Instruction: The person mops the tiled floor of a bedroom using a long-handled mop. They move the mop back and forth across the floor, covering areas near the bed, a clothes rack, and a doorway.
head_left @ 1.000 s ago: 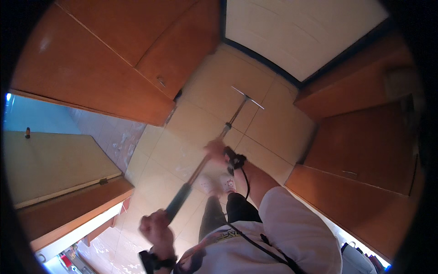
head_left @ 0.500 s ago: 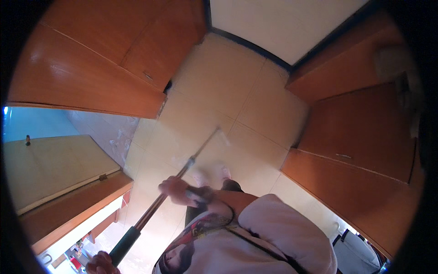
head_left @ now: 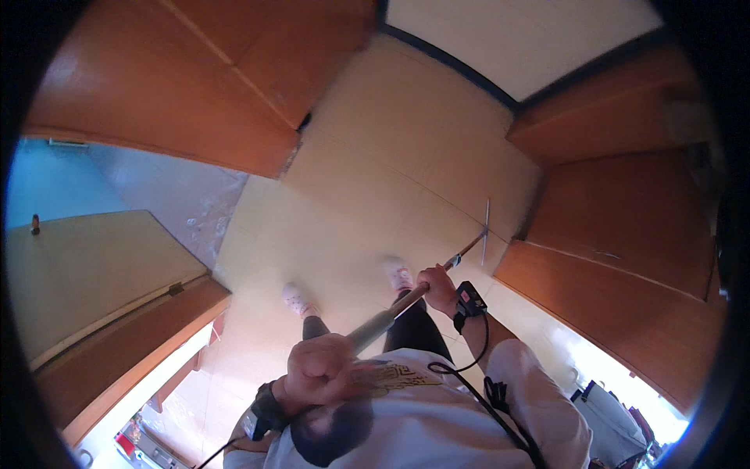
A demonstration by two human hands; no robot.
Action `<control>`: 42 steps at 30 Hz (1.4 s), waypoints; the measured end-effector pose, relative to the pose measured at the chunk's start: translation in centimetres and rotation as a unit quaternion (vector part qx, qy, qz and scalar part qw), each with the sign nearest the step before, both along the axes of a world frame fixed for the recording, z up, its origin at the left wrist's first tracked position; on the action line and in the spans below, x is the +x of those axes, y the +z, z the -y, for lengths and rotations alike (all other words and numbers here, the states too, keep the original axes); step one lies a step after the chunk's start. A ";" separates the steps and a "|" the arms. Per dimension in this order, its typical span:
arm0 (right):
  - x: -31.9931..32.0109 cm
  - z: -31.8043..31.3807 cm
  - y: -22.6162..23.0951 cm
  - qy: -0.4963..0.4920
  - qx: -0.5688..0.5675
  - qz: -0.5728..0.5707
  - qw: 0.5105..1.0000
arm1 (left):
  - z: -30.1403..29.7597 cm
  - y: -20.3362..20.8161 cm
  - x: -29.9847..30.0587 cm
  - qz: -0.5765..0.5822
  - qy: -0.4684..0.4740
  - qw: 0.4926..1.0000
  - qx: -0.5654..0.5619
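Note:
A long-handled floor mop (head_left: 469,248) slants from my body out to the right, its narrow, bar-shaped head (head_left: 486,231) on the floor near the right-hand cabinets. My right hand (head_left: 439,289) is wrapped round the middle of the pole. Higher up, close to my shirt, my left hand (head_left: 320,369) is closed round the thick grip end, slightly smeared by motion. Both wrists wear dark straps, and a black box with a cable sits on the right one.
Wooden cabinets (head_left: 617,203) stand on the right, with more wooden cabinets (head_left: 203,86) at the upper left. A pale door panel (head_left: 101,273) lies left. My feet (head_left: 398,273) stand on the tiled floor (head_left: 351,203). A grey bag (head_left: 613,422) is at lower right.
The mop has swung from pointing up and right at mid-floor to the right side, near the cabinets. Both my hands have moved right with it, and the left one has risen.

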State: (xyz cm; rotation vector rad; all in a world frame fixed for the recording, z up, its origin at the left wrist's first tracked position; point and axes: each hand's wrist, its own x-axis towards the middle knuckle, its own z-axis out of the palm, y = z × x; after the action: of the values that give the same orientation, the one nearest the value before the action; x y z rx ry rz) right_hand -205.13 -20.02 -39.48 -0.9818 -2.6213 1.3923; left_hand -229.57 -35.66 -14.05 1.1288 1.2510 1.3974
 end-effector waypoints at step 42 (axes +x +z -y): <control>-10.3 24.4 -4.6 0.062 0.096 0.077 0.990 | 24.9 -3.6 -11.8 -0.026 0.049 0.997 -0.060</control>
State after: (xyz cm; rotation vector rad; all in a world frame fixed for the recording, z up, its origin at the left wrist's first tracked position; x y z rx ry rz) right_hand -215.48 -44.40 -44.05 -0.9515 -2.9079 1.0982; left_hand -241.35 -60.60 -17.64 1.0398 1.4250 1.3516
